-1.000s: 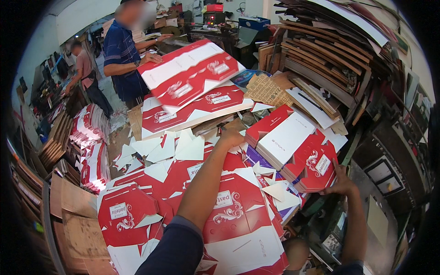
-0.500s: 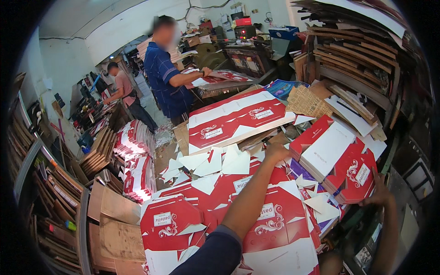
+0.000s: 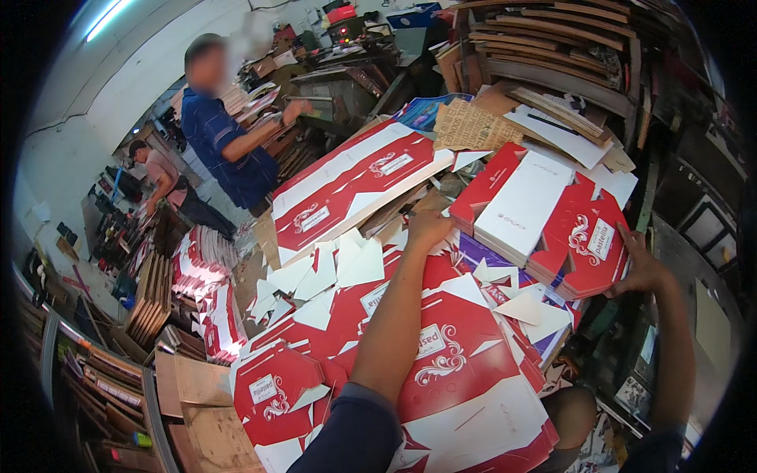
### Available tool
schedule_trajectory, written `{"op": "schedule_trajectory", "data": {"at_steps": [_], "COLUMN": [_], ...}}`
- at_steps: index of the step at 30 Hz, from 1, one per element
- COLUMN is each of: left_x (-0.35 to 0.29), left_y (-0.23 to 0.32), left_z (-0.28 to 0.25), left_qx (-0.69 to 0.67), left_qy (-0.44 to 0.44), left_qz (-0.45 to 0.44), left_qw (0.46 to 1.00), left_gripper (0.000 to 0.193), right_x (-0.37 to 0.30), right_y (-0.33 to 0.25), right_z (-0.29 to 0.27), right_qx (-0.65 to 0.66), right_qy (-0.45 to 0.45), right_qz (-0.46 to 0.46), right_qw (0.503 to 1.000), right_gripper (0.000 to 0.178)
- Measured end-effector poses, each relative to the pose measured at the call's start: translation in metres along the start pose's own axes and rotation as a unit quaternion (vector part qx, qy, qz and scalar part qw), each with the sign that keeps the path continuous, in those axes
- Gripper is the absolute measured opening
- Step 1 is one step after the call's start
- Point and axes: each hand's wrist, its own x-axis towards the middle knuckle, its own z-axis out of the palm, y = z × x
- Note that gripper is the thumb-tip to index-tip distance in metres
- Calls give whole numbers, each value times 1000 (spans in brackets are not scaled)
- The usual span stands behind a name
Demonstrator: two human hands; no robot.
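Observation:
A thick stack of red-and-white cardboard box blanks [image 3: 512, 206] lies at the right of the worktable, on top of purple printed sheets [image 3: 482, 254]. My left hand [image 3: 430, 230] is closed at the stack's left end, its fingertips partly hidden. At the opposite end, my right hand [image 3: 643, 270] grips the edge, with thumb and fingers spread along the red side panel. Under my left forearm are more flat red-and-white blanks [image 3: 473, 394] in a wide pile. White triangular paper offcuts [image 3: 359, 260] are scattered between the piles.
Behind is a long pile of red-and-white printed sheets [image 3: 347, 189]. A brown patterned sheet [image 3: 473, 126] and wooden boards [image 3: 560, 114] sit at the back right. One co-worker in blue [image 3: 229, 142] stands at a machine; another [image 3: 162, 177] works farther off. Bundled blanks [image 3: 201, 268] stand at left.
The view has swung, shifting the scene leftward. Both my hands stay at the stack's ends; my right fingers now show more along its edge. The co-worker in blue no longer holds the printed sheet.

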Motion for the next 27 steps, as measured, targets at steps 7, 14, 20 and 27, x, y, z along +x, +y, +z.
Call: {"op": "schedule_trajectory", "data": {"at_steps": [7,14,20,27], "left_x": [9,3,-93,-132], "left_y": [-9,5,94,123], "left_z": [24,-54,-156,-171], "left_qx": [-6,-337,-401,-468], "left_qy": [133,325,437,501], "left_qz": [59,31,196,232], "left_qw": [989,883,781,690], "left_gripper": [36,70,92,82], "right_x": [6,12,4,17], "right_y": [22,13,-15,-11], "right_z": [11,19,1,6], "right_qx": [-11,-29,-96,-104], "right_qy": [25,42,32,21], "right_qz": [-21,33,29,38], "right_qw": [999,998,994,994], "right_gripper": [164,172,159,164]}}
